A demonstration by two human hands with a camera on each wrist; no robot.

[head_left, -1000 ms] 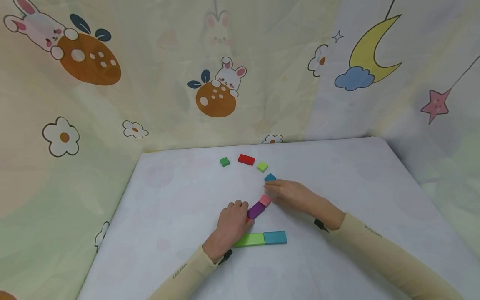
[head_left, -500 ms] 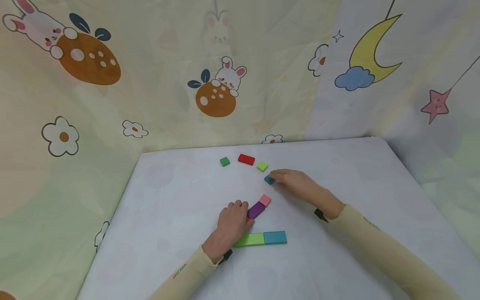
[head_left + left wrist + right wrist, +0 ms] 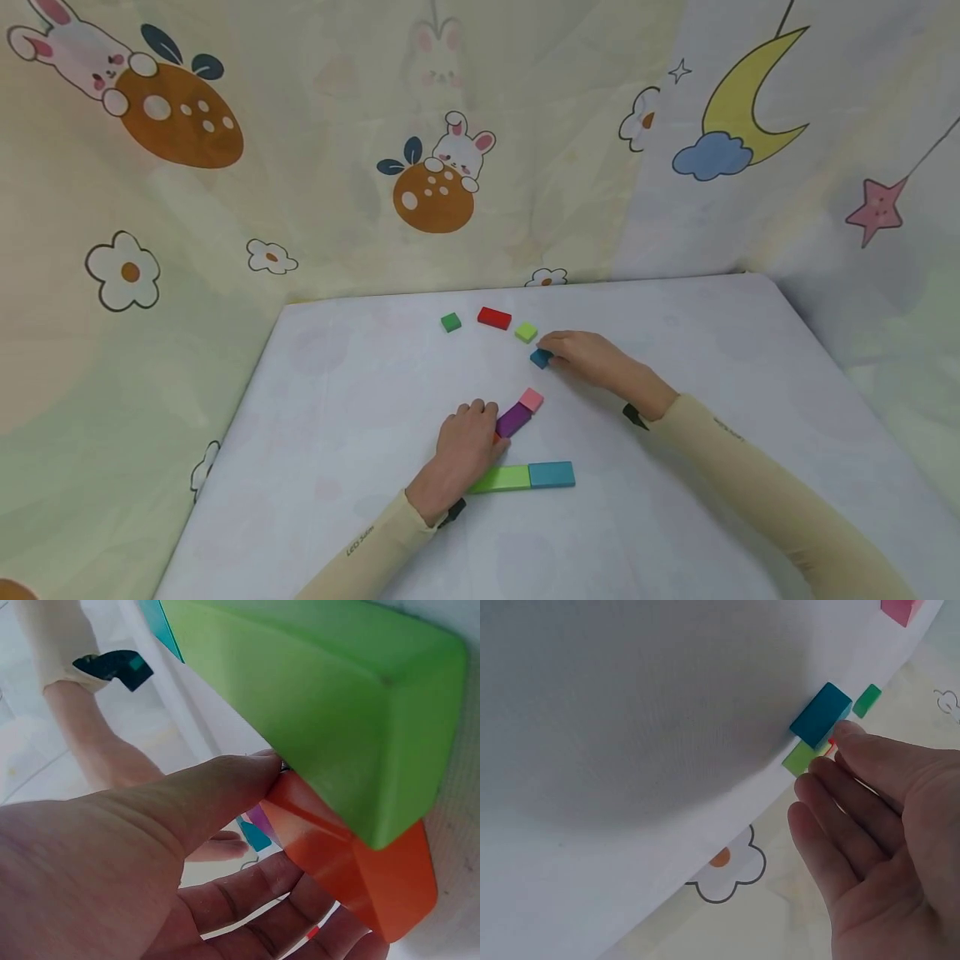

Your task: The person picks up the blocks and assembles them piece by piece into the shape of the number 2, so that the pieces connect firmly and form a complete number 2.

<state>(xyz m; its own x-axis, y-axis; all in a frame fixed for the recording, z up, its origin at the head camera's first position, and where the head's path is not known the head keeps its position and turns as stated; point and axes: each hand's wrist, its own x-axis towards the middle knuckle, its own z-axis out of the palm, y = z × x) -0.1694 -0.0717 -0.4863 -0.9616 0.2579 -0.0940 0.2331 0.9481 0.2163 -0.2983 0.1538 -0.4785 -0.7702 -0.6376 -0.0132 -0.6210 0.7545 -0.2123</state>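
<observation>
In the left wrist view my left hand (image 3: 467,446) pinches an orange block (image 3: 330,859) between its thumb and fingers. A long light green block (image 3: 501,479) overlaps it in that view, with a blue-green block (image 3: 552,474) end to end with it. A purple block (image 3: 513,420) runs on from the orange one, and a pink block (image 3: 532,400) touches its far end. My right hand (image 3: 592,357) has its thumb and fingertips right at the corner of a small blue block (image 3: 540,358), its fingers fairly straight.
Beyond the blue block lie a small lime block (image 3: 527,332), a red block (image 3: 494,317) and a small green block (image 3: 451,322), spaced apart in an arc. The white table (image 3: 337,400) ends at a printed cloth backdrop (image 3: 322,167).
My right hand has shifted away from beside the pink block to the far side of the blue block, which shows more now. The left hand keeps its place.
</observation>
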